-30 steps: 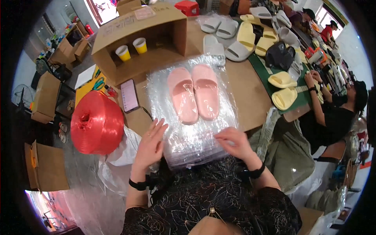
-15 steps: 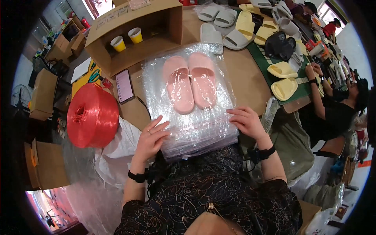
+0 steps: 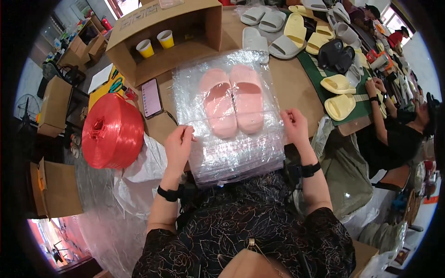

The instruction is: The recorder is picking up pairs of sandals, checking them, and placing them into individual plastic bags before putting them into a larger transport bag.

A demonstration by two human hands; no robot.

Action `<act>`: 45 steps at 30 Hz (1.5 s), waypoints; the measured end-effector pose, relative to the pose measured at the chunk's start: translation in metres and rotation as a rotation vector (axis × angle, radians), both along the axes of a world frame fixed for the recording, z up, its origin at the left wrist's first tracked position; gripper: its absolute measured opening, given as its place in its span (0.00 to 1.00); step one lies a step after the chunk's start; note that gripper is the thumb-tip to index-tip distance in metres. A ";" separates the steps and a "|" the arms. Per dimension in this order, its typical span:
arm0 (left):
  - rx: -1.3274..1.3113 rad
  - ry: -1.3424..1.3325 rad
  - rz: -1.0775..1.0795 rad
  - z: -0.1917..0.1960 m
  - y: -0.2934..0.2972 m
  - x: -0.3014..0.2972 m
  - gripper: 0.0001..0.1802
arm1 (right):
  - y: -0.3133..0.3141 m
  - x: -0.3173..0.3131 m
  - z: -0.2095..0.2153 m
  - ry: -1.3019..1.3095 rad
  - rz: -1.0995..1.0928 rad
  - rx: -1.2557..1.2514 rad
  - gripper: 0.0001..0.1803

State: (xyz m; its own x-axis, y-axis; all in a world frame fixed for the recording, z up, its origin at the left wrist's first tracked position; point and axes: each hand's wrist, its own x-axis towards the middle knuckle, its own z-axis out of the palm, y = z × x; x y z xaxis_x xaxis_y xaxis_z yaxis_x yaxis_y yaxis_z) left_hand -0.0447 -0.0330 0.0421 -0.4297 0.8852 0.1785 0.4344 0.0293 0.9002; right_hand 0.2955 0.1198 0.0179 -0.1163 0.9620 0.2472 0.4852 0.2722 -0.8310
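Pair of pink slippers (image 3: 231,102), side by side, soles down, on a stack of clear plastic bags (image 3: 232,153) at the near edge of the brown table (image 3: 296,88). Long axis of slippers runs away from the person, toes at the far end; heels lie just ahead of and between both hands. Left hand (image 3: 178,143): fingers curled, pinching the bag's left edge. Right hand (image 3: 293,126): fingers loosely bent, pinching or resting on the right edge; cannot tell which. Both hands abt. equally near; the pair sits centred betw. them, nothing in the way.

Surroundings: black phone (image 3: 151,97) just left of the stack; red twine spool (image 3: 112,131) further left, off the table edge; open cardboard box (image 3: 167,32) w/ two yellow cups (image 3: 156,43) beyond; grey and yellow slippers (image 3: 296,32) far right, near another person's hands (image 3: 373,88).
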 end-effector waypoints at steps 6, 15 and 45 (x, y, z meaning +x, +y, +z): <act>-0.196 0.206 0.156 -0.011 0.016 -0.001 0.13 | 0.015 -0.018 -0.004 -0.144 -0.040 -0.008 0.13; 0.173 0.856 -0.345 0.003 0.025 0.041 0.30 | 0.007 -0.033 0.029 -0.423 -0.091 0.023 0.12; -0.017 0.733 -0.317 -0.039 0.027 0.041 0.31 | -0.020 -0.034 -0.016 -0.728 0.095 0.310 0.36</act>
State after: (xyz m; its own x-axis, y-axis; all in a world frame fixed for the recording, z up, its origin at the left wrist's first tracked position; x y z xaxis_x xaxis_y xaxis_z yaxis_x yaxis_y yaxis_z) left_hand -0.0041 -0.0055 0.0030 0.0645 0.9505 0.3038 0.9055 -0.1837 0.3825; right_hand 0.2611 0.0994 0.0019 -0.4293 0.8398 0.3323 0.8402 0.5064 -0.1941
